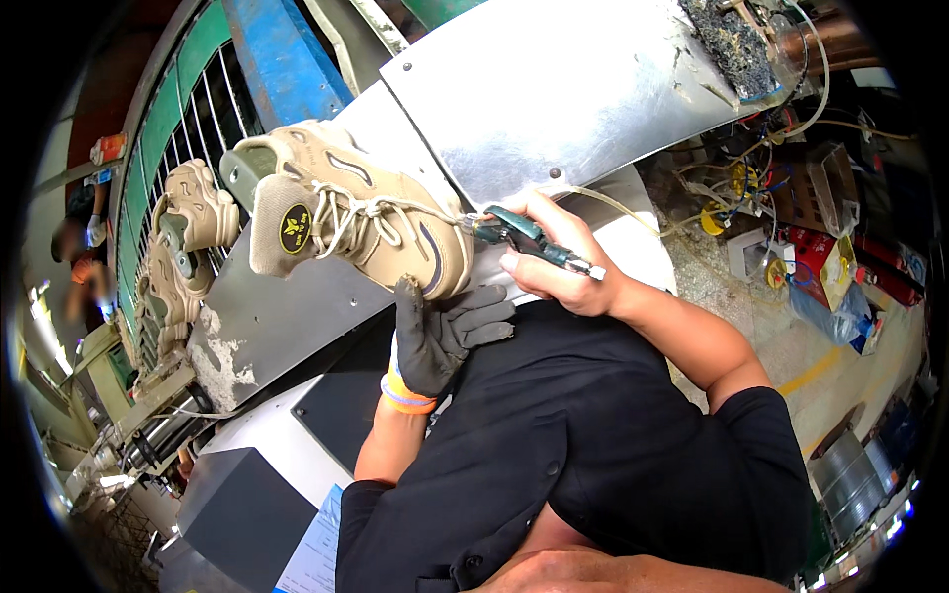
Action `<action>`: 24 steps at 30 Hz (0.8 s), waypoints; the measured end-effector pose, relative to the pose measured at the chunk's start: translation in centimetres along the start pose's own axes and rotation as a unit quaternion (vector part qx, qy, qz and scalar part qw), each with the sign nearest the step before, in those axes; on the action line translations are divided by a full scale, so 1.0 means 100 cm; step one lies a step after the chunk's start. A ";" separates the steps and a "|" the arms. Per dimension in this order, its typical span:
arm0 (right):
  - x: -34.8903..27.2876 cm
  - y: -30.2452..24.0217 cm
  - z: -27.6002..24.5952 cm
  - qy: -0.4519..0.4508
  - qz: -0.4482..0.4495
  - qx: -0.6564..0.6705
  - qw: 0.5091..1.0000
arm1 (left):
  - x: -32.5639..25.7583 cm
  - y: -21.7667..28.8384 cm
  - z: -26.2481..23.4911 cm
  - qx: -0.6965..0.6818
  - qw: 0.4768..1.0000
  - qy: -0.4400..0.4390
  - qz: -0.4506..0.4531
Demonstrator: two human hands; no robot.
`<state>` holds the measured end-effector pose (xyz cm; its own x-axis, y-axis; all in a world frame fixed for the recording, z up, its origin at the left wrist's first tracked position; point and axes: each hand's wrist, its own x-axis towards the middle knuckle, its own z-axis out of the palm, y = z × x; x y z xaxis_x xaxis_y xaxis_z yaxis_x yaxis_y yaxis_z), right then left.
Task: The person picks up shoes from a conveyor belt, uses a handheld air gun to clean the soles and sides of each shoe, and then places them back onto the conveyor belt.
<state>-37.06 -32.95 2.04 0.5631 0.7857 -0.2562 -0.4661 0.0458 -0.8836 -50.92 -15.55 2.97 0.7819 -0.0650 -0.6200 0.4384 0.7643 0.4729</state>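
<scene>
A beige lace-up sneaker (386,212) lies on the metal work surface with its toe toward me. Its cream laces are tied in a bow, and a round yellow-and-black badge marks the tongue. My left hand (445,336), in a dark grey glove with an orange cuff, is at the toe. Its fingers are stretched out and the thumb seems to touch the sole's edge. Bare, my right hand (559,252) is closed round a slim green hand tool (524,232) with a metal fitting at its rear. The tool's tip is beside the toe, close to a lace end.
More beige sneakers (193,217) stand along a green-framed wire rack (203,109) at left. A sloping metal panel (554,89) rises beyond the work surface. Right, a pale hose (623,205) runs toward tangled tubes and red equipment (816,267). Another person (89,267) is at far left.
</scene>
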 end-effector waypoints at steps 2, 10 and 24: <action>-0.006 -0.015 -0.004 0.000 0.023 0.024 0.999 | 0.010 -0.001 0.005 -0.009 1.000 -0.017 -0.009; -0.009 -0.043 -0.006 0.034 0.032 0.025 0.999 | 0.043 0.004 0.035 -0.009 0.998 -0.059 -0.015; 0.013 0.012 0.007 0.136 -0.182 -0.237 0.945 | 0.106 0.016 0.033 -0.002 0.971 -0.188 0.148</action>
<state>-37.35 -31.45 0.94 0.8113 0.5812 0.0639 0.1140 -0.0500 -0.9922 -40.44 -17.13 -0.79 0.9803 -0.0702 -0.1844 0.1679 0.7880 0.5924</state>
